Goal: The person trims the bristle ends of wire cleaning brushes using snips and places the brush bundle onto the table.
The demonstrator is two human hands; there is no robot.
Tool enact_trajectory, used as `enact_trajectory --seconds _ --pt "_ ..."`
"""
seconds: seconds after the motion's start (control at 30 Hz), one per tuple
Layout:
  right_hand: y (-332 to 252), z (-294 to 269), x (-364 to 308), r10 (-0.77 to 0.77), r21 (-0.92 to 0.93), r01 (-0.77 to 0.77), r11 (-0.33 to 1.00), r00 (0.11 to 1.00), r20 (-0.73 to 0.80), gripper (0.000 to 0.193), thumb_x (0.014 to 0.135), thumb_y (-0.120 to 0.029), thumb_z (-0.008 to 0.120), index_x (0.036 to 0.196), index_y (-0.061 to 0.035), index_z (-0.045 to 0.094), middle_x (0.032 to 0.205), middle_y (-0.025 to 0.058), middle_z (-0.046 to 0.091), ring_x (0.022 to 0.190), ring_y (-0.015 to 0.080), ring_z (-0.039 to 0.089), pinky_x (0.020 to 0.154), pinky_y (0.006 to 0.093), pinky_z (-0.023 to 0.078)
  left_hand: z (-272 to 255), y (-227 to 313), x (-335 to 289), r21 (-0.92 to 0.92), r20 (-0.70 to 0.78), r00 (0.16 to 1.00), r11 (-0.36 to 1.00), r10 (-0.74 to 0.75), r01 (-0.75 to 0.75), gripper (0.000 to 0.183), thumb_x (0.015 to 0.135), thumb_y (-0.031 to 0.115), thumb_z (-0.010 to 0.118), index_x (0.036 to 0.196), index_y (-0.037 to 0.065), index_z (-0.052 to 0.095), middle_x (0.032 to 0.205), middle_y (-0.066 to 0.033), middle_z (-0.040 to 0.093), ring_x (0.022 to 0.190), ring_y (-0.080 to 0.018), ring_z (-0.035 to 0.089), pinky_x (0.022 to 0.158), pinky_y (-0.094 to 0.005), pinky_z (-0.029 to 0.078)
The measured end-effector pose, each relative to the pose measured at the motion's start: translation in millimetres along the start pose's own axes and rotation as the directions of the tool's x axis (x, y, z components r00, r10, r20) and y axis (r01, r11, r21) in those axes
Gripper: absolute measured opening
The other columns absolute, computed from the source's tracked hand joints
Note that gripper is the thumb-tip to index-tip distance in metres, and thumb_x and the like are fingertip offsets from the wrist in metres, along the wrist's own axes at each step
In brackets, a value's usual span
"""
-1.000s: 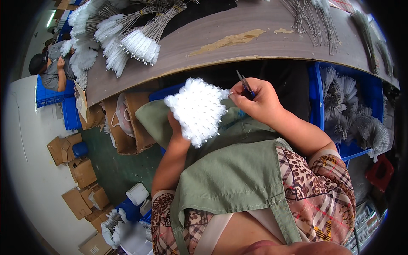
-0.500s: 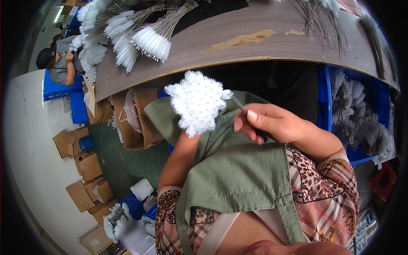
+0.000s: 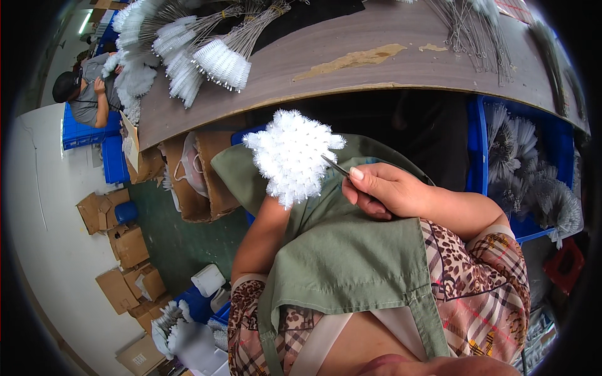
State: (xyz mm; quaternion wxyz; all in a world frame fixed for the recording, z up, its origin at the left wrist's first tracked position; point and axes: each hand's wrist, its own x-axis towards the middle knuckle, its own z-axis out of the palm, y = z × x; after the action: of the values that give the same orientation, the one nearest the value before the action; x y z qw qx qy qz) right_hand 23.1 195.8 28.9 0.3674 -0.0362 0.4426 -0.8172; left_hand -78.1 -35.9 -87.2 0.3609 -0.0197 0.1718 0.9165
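A bunch of white-bristled brushes (image 3: 293,156) is held up in front of the apron, its bristle heads packed together and facing up. My left forearm (image 3: 263,232) rises to it from below; the bunch covers my left hand and its fingers, and the stems are hidden too. My right hand (image 3: 384,191) is closed on slim, dark scissors (image 3: 337,165). Their pointed tip reaches the right side of the bristles. The handles are mostly inside my fingers.
Bundles of wire-stemmed white brushes (image 3: 222,62) lie on the brown table (image 3: 276,78), with more at its far right. A blue crate (image 3: 480,147) of brushes stands at the right. Cardboard boxes (image 3: 125,247) line the left wall, where another person (image 3: 91,94) sits.
The scissors' tip has swung down and left, onto the bristles. My right hand has shifted slightly and tilted. The brush bunch has turned a little and sits slightly lower.
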Motion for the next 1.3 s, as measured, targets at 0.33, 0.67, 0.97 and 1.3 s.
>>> enact_trajectory --seconds 0.33,0.67,0.97,1.3 --pt "1 2 2 0.013 0.032 -0.013 0.999 1.0 0.0 0.048 0.102 -0.047 0.036 0.085 -0.0047 0.052 0.055 -0.002 0.039 0.046 0.0072 0.034 0.044 0.0233 0.029 -36 3 -4 0.211 -0.034 0.999 0.977 -0.001 0.008 0.043 0.1 0.045 0.03 0.124 0.011 0.044 0.123 -0.0125 0.052 0.113 -0.0291 0.051 0.1 -0.0479 0.042" --pt "8 -3 4 -0.006 0.052 0.007 0.999 1.0 -0.009 0.046 0.102 -0.046 0.036 0.083 -0.0059 0.05 0.053 -0.0026 0.038 0.044 0.0064 0.033 0.042 0.0232 0.028 27 -1 8 0.12 0.181 0.983 0.992 0.024 -0.046 0.053 0.097 0.053 0.032 0.128 0.012 0.046 0.126 -0.0135 0.053 0.114 -0.034 0.051 0.103 -0.0558 0.038" --pt "7 -2 2 0.003 0.003 -0.003 1.0 1.0 0.029 0.05 0.102 -0.049 0.034 0.084 -0.0056 0.051 0.054 -0.0022 0.04 0.045 0.006 0.034 0.043 0.0216 0.029 7 9 7 -0.031 0.233 0.969 0.996 0.084 -0.079 0.05 0.095 0.055 0.037 0.121 0.015 0.053 0.117 -0.0116 0.056 0.107 -0.0338 0.052 0.094 -0.0549 0.041" --pt "6 -1 5 -0.021 0.012 0.02 1.0 1.0 0.004 0.046 0.102 -0.045 0.037 0.083 -0.0048 0.051 0.052 -0.0017 0.039 0.043 0.0069 0.034 0.042 0.0231 0.029 19 21 2 0.289 -0.408 0.883 0.95 0.232 -0.116 0.021 0.098 0.031 0.04 0.099 0.012 0.048 0.09 -0.0078 0.051 0.081 -0.0234 0.05 0.073 -0.0419 0.046"
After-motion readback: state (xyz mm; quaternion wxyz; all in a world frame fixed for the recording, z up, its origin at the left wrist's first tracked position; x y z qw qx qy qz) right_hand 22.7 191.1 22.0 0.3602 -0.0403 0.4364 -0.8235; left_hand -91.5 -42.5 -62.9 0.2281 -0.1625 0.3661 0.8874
